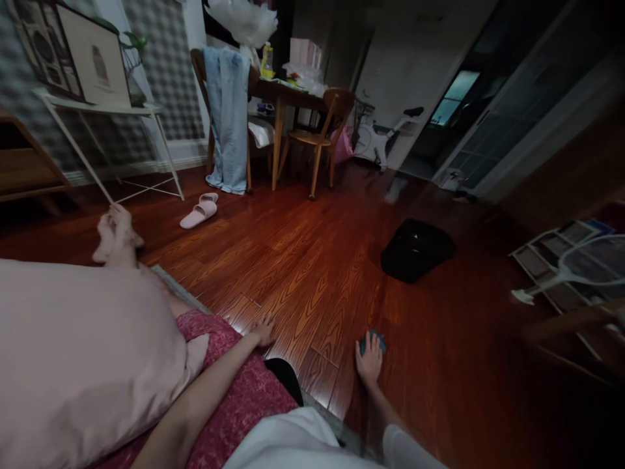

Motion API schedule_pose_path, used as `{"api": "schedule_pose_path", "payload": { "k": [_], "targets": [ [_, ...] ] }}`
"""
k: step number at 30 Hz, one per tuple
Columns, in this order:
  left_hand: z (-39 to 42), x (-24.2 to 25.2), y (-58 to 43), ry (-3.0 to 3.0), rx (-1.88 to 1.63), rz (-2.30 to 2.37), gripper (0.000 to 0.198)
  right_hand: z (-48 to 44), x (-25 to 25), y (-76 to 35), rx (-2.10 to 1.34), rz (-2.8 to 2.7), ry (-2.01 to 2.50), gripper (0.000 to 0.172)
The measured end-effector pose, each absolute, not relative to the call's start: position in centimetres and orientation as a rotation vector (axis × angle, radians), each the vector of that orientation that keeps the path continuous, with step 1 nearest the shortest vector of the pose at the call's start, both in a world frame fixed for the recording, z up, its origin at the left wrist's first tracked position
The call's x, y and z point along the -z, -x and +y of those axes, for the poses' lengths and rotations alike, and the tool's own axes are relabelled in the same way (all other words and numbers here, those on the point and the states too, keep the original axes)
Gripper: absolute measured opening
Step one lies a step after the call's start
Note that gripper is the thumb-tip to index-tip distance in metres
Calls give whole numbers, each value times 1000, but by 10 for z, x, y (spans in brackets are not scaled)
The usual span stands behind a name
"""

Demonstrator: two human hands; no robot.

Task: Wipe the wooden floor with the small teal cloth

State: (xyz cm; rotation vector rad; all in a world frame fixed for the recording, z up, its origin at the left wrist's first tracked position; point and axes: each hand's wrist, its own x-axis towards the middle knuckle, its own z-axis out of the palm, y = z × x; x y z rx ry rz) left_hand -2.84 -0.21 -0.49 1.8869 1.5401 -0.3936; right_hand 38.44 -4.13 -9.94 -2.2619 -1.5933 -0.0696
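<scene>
My left hand point(263, 329) lies flat on the red-brown wooden floor point(303, 273), fingers spread, holding nothing. It rests at the edge of a red patterned rug point(229, 391). My right hand point(369, 358) reaches forward with its fingers pressed over a small blue-green pad point(375, 337) that lies on the floor. A large pink pillow point(73, 358) sits on my left side. A pale bare foot point(114, 234) shows beyond it.
A black bag-like object point(415, 251) lies on the floor ahead to the right. Pink slippers point(200, 212) sit near a white shelf point(97, 107). A wooden table point(283, 94) with chairs and hanging jeans point(227, 117) stands at the back. A white racket point(576, 270) rests at right.
</scene>
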Motion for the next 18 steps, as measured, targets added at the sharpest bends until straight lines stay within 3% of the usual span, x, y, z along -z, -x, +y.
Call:
{"api": "schedule_pose_path", "payload": {
  "k": [8,18],
  "targets": [
    [-2,0,28,-1911,453,1536,91,-83,112,-335,106,-1372,2298,86],
    [-3,-3,28,-1928,464,1540,88,-51,100,-175,-157,-2136,1789,66]
  ]
}}
